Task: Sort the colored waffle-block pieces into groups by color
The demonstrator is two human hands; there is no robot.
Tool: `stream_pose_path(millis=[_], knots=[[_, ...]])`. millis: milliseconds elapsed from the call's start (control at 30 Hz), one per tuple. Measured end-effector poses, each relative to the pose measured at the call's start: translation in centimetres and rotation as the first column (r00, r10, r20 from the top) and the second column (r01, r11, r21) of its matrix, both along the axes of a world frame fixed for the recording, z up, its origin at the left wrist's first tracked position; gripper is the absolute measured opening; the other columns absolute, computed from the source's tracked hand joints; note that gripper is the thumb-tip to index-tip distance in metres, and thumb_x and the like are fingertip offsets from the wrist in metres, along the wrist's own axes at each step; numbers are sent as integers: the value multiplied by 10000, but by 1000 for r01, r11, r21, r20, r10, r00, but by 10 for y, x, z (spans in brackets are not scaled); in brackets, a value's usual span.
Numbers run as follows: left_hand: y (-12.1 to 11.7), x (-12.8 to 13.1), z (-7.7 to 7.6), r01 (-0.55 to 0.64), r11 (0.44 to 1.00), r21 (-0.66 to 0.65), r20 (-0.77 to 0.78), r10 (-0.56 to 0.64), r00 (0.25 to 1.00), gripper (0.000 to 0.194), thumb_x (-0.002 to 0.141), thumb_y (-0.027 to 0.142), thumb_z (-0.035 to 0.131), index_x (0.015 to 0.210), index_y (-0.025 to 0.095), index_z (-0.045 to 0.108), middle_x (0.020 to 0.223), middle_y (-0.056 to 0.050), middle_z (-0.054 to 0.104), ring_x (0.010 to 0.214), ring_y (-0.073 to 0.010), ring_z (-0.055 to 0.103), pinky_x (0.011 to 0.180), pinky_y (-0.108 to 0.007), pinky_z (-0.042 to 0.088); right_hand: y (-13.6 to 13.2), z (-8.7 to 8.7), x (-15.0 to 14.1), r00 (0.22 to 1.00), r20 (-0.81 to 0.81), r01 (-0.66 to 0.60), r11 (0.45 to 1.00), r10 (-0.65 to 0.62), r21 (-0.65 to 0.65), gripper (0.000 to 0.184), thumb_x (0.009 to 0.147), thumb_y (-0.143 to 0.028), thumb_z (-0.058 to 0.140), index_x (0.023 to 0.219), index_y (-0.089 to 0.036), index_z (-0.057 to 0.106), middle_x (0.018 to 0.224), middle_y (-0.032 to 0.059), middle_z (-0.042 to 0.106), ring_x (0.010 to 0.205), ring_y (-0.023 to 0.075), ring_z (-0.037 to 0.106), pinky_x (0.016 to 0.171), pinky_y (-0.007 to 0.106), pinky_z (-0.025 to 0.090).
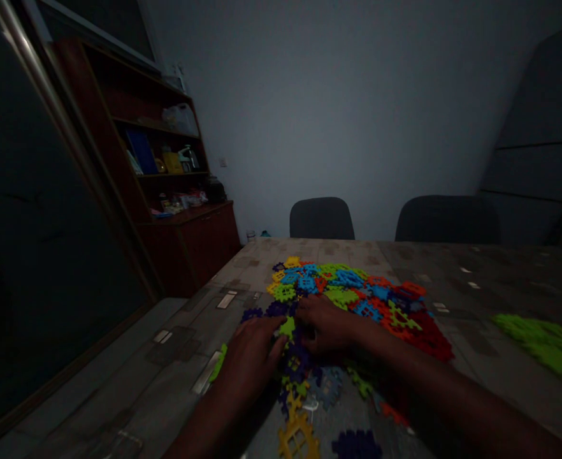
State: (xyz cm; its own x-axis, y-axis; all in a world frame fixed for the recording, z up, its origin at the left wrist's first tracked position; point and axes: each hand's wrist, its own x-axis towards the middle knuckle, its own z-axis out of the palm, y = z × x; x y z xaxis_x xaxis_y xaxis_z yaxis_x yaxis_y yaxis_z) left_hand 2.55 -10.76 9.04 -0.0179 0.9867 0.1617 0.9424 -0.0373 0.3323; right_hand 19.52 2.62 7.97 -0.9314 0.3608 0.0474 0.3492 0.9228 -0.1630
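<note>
Head view: bright green piece (287,327), notched at edges, lies between your hands, among dark purple pieces (296,362) on patterned table (185,363). Your left hand (255,349), thumb and forefinger slightly apart, touches its left side. Your right hand (326,323) curls beside it; grip hidden, cannot tell. Multicoloured pile (343,278) spreads beyond
</note>
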Motion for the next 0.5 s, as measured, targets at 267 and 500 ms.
stream_pose_path(millis=[267,500], knots=[[2,3,4,-24,999,-34,17,24,1000,361,993,189,539,1321,172,691,1301,-120,726,1217,-295,660,1088,-452,468,-12,4,31,1000,-15,6,999,-7,-44,393,831,-209,770,1204,-137,672,1211,135,643,1127,306,583,960,418,451],[2,4,1,-6,999,-35,9,7,1000,362,986,180,559,1323,158,688,1310,-128,721,1227,-286,660,1096,-429,464,-19,-2,22,996,85,-35,996,41,-77,529,786,-325,830,1255,-139,670,1249,175,634,1139,361,571,963,501,457]])
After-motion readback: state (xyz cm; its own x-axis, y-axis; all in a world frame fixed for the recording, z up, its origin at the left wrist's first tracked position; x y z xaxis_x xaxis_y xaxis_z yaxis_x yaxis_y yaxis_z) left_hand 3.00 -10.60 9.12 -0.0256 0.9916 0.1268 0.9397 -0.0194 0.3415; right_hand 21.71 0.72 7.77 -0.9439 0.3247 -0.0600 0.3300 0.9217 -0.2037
